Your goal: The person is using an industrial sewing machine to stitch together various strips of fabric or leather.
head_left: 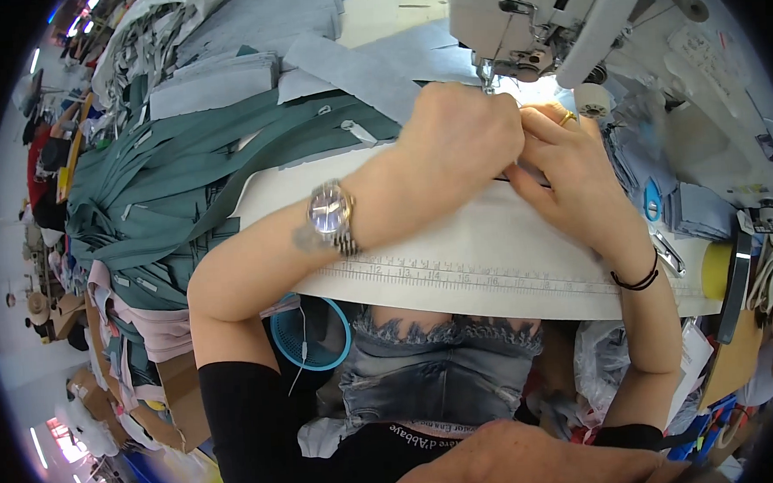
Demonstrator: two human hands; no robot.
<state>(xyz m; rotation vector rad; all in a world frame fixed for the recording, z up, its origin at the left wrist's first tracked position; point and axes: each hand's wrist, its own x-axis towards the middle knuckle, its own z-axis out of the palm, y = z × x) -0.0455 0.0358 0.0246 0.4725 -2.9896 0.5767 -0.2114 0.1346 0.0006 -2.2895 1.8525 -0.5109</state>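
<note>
My left hand (468, 137) is closed right in front of the sewing machine's needle and presser foot (486, 77). Its back hides the fingertips and whatever they hold. Beside it, my right hand (568, 162) has bent fingers under the machine's lamp, its thumb toward the left hand. A thin dark edge shows below the two hands, too little to name. Both hands are over the white machine table (421, 231), whose front edge carries a printed ruler scale. The sewing machine head (550, 23) stands just beyond them.
Dark green fabric pieces with zippers (165, 183) are heaped at the left. Stacked grey-blue fabric panels (212, 84) lie behind them. At the right are a blue thread snipper (653, 199), more folded panels (708, 210) and a yellow roll (717, 270). A blue basket (346, 331) stands below the table.
</note>
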